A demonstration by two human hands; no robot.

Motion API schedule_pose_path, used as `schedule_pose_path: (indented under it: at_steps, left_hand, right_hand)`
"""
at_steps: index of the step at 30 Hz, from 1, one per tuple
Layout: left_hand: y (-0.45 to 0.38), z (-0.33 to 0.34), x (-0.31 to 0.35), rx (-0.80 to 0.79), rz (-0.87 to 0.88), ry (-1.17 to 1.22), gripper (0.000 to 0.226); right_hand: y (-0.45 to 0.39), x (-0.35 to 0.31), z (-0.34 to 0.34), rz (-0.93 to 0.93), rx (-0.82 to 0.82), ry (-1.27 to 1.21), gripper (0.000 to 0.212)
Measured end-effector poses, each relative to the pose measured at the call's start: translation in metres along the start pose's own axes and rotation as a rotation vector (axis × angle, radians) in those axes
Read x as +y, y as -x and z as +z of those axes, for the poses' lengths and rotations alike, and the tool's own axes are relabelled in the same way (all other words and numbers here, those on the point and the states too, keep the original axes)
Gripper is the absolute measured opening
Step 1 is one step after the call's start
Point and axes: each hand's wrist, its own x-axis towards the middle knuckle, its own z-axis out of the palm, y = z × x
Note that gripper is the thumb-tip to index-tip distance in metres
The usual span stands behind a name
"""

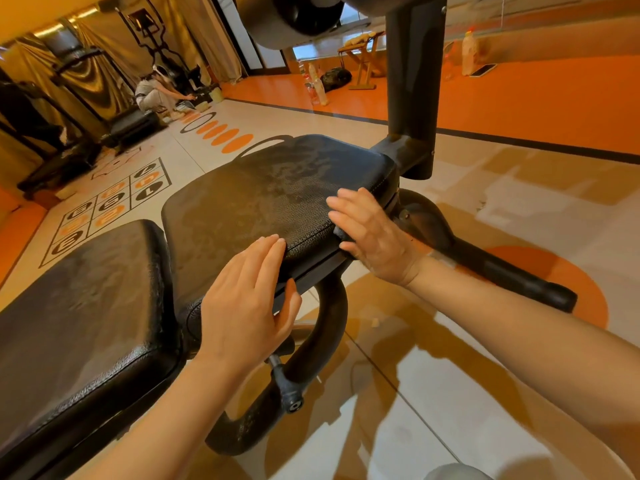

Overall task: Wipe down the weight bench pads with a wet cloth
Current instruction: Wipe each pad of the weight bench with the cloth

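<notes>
Two black pads show: the seat pad [277,199] carries blotchy damp streaks across its top, so it looks largely wiped, while the back pad [79,306] shows fainter smears. The right hand [372,237] presses a dark cloth [341,233], mostly hidden under its straight fingers, against the seat pad's near edge. The left hand [249,303] lies flat, fingers together, on that edge, holding nothing. Edges and sides seem left.

Seat pad [277,195] lies right of back pad [79,306].
</notes>
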Motion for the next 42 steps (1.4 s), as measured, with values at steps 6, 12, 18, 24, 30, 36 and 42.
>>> schedule_pose_path:
  at_steps: [6, 12, 18, 24, 30, 36, 42]
  left_hand:
    - [0.010, -0.013, -0.009, -0.036, -0.039, 0.013, 0.048]
    - [0.035, -0.021, -0.026, -0.059, -0.078, 0.009, 0.057]
    - [0.041, -0.025, -0.026, -0.046, -0.095, 0.050, 0.052]
    - [0.051, -0.034, -0.031, -0.042, -0.056, 0.039, 0.057]
    - [0.057, -0.042, -0.047, -0.055, 0.052, -0.048, 0.055]
    - [0.069, -0.050, -0.069, -0.067, 0.121, -0.102, 0.048]
    - [0.070, -0.051, -0.079, -0.106, 0.124, 0.002, 0.049]
  right_hand:
    - [-0.021, -0.057, 0.021, -0.232, -0.012, 0.037, 0.037]
    - [-0.024, -0.035, 0.002, -0.307, -0.104, 0.073, 0.041]
    - [-0.015, -0.016, -0.022, 0.009, -0.240, 0.060, 0.042]
    - [-0.034, -0.072, -0.006, 0.190, -0.187, 0.054, 0.041]
    - [-0.068, -0.125, 0.008, 0.125, -0.320, 0.105, 0.039]
    - [-0.091, -0.145, -0.008, 0.131, -0.489, 0.101, 0.043]
    - [-0.112, -0.157, -0.005, 0.220, -0.625, 0.008, 0.038]
